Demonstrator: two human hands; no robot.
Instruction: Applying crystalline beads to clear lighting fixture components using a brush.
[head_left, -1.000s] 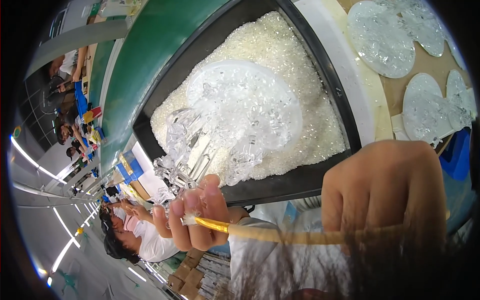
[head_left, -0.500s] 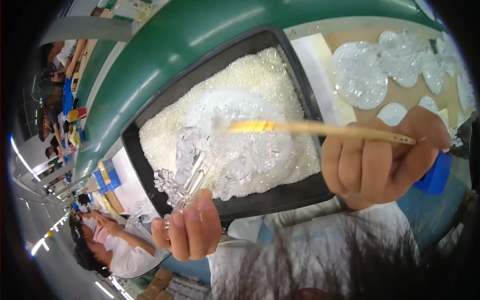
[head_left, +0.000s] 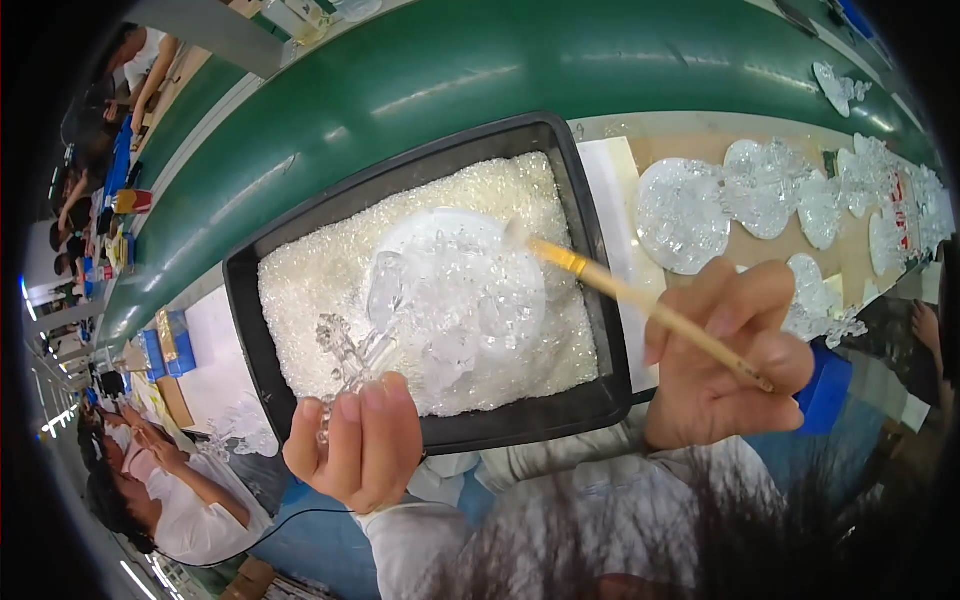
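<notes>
My left hand [head_left: 355, 440] is closed round the narrow clear end of a transparent plastic ornament [head_left: 385, 290]. The ornament reaches over a black tray [head_left: 245, 300] of whitish, glittering granules [head_left: 310, 280]; its broad rounded part looks frosted with specks. Against the granules its outline is hard to make out. Between the fingers of my right hand [head_left: 735, 360] is a paintbrush [head_left: 640, 295] with a pale wooden handle and gold-coloured ferrule. Its pale bristles point left, over the upper right of the ornament; whether they touch it, I cannot tell.
Several glittery clear pieces [head_left: 685, 215] lie on a brown board at the right. White paper [head_left: 610, 190] sits beside the tray. Green table surface [head_left: 420, 85] curves behind it. A blue bin [head_left: 828, 390] stands at lower right. A co-worker in white [head_left: 205, 510] sits at left.
The brush has swung from nearly level to slanting, its bristles shifting up and right from mid-ornament. My right hand has dropped lower and left. The left hand keeps its grip.
</notes>
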